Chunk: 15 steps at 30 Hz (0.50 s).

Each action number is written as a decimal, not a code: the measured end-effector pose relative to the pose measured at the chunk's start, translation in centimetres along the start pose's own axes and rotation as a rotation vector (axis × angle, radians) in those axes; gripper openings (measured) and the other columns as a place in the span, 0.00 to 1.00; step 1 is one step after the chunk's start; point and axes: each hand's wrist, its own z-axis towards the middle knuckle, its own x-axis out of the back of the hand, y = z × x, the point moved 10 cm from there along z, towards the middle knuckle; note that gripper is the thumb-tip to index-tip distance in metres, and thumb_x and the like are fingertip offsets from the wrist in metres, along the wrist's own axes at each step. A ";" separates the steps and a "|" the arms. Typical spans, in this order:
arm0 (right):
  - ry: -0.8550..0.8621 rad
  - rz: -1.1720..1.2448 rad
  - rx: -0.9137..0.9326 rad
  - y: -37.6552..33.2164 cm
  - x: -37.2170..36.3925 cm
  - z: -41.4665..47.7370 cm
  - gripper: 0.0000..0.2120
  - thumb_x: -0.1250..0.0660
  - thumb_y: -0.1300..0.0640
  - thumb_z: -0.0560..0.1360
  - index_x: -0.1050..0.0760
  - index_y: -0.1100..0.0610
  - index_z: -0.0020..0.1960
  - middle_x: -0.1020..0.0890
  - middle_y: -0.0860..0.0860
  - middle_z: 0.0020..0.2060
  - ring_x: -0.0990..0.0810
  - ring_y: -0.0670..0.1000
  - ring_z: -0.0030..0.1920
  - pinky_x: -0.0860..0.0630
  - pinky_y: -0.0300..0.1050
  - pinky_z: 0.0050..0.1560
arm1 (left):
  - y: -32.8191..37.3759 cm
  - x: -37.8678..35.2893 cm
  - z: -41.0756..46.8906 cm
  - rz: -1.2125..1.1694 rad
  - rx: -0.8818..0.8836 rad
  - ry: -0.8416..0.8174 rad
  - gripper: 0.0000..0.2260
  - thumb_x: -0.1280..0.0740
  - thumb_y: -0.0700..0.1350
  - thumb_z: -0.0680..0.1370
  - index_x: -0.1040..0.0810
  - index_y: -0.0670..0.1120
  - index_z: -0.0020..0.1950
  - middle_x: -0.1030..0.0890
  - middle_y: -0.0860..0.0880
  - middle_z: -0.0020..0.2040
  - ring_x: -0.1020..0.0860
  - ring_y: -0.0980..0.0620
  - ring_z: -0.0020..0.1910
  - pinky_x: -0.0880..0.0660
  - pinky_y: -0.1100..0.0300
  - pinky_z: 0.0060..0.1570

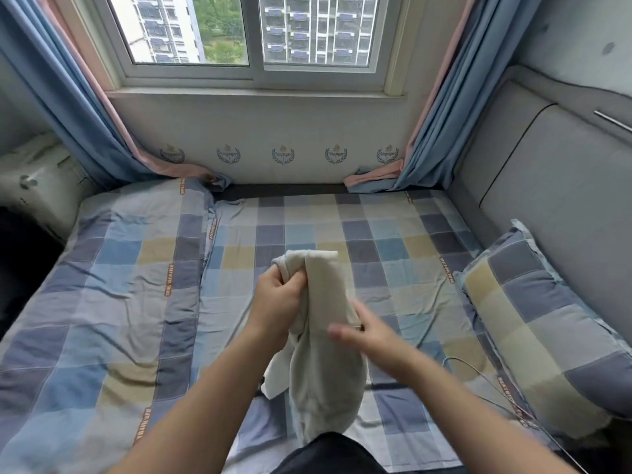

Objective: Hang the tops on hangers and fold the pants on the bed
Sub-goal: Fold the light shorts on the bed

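Note:
A cream-coloured garment (325, 371) hangs bunched above the checked bed sheet (393, 254); whether it is a top or pants I cannot tell. My left hand (278, 299) grips its upper end, fingers curled round the bunched cloth. Lower on the right side of the fabric my right hand (367, 331) pinches it, blurred by motion. The garment's lower end drops toward my dark lap (328, 453). A thin wire hanger (485, 381) lies on the sheet to the right, beside the pillow.
A checked pillow (540, 323) lies along the right edge against the grey padded headboard (554, 186). A matching folded quilt (113, 285) covers the bed's left half. Blue-and-pink curtains (82, 107) flank the window (253, 35) ahead.

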 end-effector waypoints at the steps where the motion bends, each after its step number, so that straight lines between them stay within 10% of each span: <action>1: 0.048 -0.028 0.001 1.4 -0.3 -0.4 0.31 0.22 0.39 0.65 0.27 0.38 0.65 0.16 0.38 0.54 0.18 0.39 0.54 0.21 0.34 0.50 | -0.1 -0.1 0.0 -0.027 0.013 0.004 0.04 0.33 0.39 0.81 0.18 0.42 0.51 0.14 0.46 0.42 0.15 0.51 0.42 0.19 0.57 0.40; 6: 0.187 0.011 -0.031 4.3 0.5 0.0 0.10 0.28 0.52 0.75 0.18 0.46 0.56 0.13 0.48 0.52 0.15 0.50 0.54 0.19 0.56 0.58 | -1.0 -0.2 0.6 -0.074 0.075 0.005 0.04 0.31 0.42 0.81 0.17 0.45 0.49 0.13 0.47 0.43 0.14 0.52 0.43 0.19 0.58 0.39; 10: 0.331 -0.112 0.043 2.0 3.3 0.6 0.05 0.32 0.55 0.80 0.17 0.53 0.51 0.13 0.52 0.47 0.16 0.53 0.50 0.20 0.62 0.54 | -1.9 0.3 2.0 0.017 0.139 -0.096 0.08 0.30 0.45 0.80 0.19 0.44 0.57 0.14 0.44 0.52 0.15 0.47 0.53 0.19 0.51 0.53; 15: 0.489 0.170 -0.052 0.6 5.9 1.3 0.07 0.32 0.55 0.81 0.19 0.57 0.51 0.14 0.59 0.49 0.15 0.58 0.51 0.19 0.60 0.56 | -5.8 -0.4 -0.4 0.300 0.215 -0.334 0.16 0.25 0.52 0.76 0.21 0.54 0.61 0.18 0.53 0.57 0.18 0.59 0.54 0.22 0.64 0.49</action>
